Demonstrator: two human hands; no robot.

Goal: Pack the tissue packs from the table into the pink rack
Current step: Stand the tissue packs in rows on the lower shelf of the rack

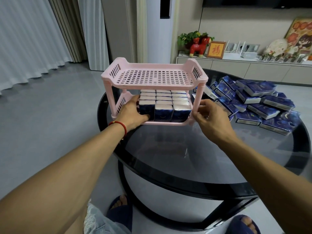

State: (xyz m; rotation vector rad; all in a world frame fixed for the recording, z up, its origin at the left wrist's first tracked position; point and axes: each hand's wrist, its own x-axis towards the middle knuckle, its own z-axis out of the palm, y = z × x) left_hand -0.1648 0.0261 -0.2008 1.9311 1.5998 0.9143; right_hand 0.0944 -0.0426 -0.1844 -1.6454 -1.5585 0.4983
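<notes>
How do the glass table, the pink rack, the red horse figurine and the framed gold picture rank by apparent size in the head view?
1. Glass table
2. Pink rack
3 and 4. Red horse figurine and framed gold picture look alike; both stand far back on the cabinet, so their true size against the rack is unsure.

Round table (194, 166) — dark smoked-glass top, black rim, black curved legs; stands on grey floor (50, 124). On it, far left: pink rack (154, 78), two tiers, feet on the glass. On it, far right: loose heap of blue tissue packs (260, 100) — some stacked, some overlapping, just beside the rack.
</notes>
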